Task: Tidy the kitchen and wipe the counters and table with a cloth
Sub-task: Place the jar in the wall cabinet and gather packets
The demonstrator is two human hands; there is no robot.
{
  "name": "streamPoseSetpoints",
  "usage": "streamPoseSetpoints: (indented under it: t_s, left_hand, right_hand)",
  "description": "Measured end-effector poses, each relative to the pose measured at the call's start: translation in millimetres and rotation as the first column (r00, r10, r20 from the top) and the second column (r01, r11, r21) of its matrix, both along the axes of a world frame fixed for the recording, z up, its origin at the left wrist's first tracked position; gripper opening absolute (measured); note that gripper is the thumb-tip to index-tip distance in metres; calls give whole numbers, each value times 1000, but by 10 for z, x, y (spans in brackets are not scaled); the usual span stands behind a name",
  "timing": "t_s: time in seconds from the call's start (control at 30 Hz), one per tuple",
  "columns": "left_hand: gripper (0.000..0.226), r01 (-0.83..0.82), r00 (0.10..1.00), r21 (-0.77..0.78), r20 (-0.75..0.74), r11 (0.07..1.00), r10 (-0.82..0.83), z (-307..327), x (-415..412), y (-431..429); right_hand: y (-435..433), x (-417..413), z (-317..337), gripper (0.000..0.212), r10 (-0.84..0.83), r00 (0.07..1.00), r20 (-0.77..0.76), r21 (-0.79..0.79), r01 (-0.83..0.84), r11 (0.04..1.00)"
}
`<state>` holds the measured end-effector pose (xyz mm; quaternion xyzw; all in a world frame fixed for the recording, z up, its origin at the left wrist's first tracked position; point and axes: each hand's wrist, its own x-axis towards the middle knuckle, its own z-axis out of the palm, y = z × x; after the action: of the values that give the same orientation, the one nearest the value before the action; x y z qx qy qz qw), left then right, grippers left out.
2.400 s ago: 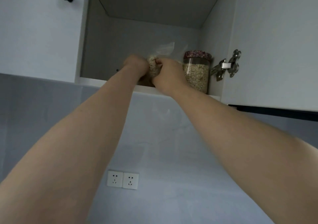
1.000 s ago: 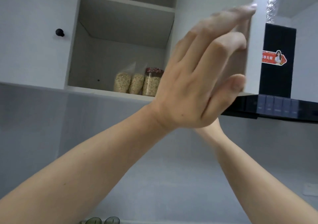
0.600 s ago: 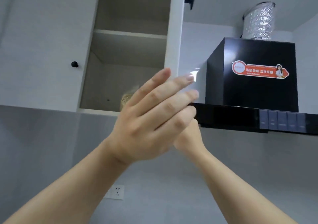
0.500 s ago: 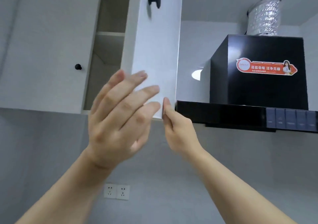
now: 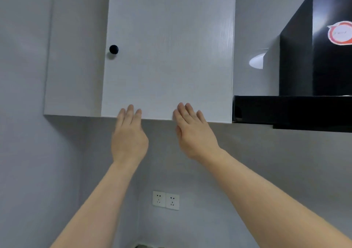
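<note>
Two open grips on a closed cupboard door

The left grip [image 5: 129, 133] and right grip [image 5: 194, 131], fingers straight and holding nothing, rest on the bottom edge of the white cupboard door [image 5: 167, 57]. The door sits flush, with its black knob [image 5: 114, 49] at the left. Sockets [image 5: 165, 200] are on the wall below, and a black hood [image 5: 314, 76] is to the right.

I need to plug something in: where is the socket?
In the head view the socket is low on the wall, centre, straight below the cabinet door, under the left hand and right hand.
</note>
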<state>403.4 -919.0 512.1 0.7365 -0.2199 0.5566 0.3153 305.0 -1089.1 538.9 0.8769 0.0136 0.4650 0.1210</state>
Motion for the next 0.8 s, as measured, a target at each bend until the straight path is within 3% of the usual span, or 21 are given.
streamPoseSetpoints:
  t_s: [0.17,0.43,0.6,0.7,0.77,0.8]
  left_hand:
    - [57,53,998,29,-39,998,-52,9,357,-201]
    - [59,195,981,-35,26,980,-194,-51,823,-482]
    - [67,343,938,-78,89,936,-336,-174,930,-532]
    - [54,412,902,-158,208,897,-377,-588,917,-557]
    - [40,420,903,-178,178,890,-390,-1139,945,-626]
    - [35,430,903,-176,72,885,-424,-1466,963,-669]
  right_hand:
    - [-109,364,-89,55,-76,989,124,-62,84,995]
    - [-263,642,-136,58,-109,961,253,-143,149,978]
    - [-196,704,-244,53,-42,930,365,-62,69,996]
    - [-231,779,-753,38,158,870,468,-158,-93,983]
    - [-318,853,-1360,29,208,899,386,-137,-167,976]
    - [-372,909,-1723,26,182,942,281,-47,-176,983]
